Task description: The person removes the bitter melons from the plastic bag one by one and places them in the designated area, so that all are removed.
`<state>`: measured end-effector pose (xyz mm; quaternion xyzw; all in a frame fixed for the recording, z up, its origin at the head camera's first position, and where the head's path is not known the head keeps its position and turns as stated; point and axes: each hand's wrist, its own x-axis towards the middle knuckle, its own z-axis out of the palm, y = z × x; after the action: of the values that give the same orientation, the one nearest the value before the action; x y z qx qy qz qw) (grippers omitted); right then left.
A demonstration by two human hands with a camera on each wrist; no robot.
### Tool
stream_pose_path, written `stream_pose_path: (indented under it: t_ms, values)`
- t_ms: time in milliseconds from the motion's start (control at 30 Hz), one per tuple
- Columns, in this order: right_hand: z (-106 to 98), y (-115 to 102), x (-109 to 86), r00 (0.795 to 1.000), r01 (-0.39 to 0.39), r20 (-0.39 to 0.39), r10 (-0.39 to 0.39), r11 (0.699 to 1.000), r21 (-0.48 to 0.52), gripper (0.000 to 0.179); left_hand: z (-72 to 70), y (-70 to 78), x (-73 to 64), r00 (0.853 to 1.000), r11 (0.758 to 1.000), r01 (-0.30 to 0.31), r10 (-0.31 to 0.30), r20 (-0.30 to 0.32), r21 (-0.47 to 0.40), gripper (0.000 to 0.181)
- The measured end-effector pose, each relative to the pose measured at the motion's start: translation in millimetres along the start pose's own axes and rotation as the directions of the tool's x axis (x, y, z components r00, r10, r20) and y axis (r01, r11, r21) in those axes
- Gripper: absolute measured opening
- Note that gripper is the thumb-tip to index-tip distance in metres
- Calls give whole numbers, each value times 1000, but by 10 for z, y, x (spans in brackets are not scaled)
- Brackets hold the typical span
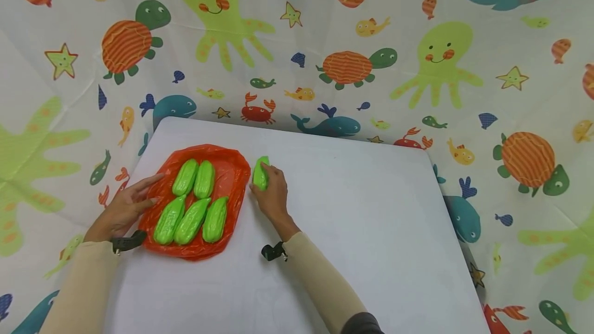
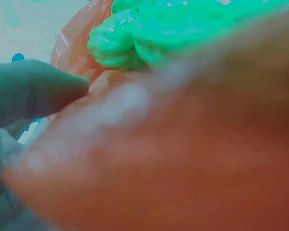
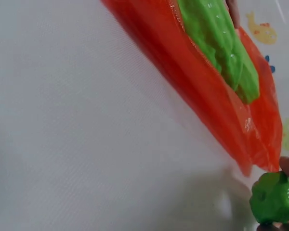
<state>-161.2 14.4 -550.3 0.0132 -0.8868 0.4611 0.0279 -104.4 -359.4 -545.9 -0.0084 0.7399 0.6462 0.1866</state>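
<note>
In the head view my right hand (image 1: 271,194) pinches a shiny, bright green ridged gourd (image 1: 261,173), just to the right of a red plastic bag (image 1: 236,166) with rolled-out edges. The right wrist view shows one end of that gourd (image 3: 274,197) between thumb and fingers, close to the white surface. Several similar green gourds (image 1: 185,177) lie inside the bag, two behind and three in front. My left hand (image 1: 124,210) is at the bag's left edge with its fingers extended. In the left wrist view a finger (image 2: 43,94) touches the red plastic, which hides much of that view.
A white tabletop (image 1: 362,220) stretches to the right of the bag. Behind and beside the table hangs a white cloth printed with sea animals, such as a turtle (image 1: 347,68).
</note>
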Motion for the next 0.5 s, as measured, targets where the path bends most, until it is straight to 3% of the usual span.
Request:
stream_pose_path:
  t_ms: [333,500]
  values:
    - [-15,76,-14,1000,-19,-11,18,1000,-24,68,-14,-12,3,999,998,-34,34,8,-49,72]
    - [-26,109,-12,999,-32,-24,31,999,-32,68,-14,-21,10,1000,1000,-14,15,2,-9,72]
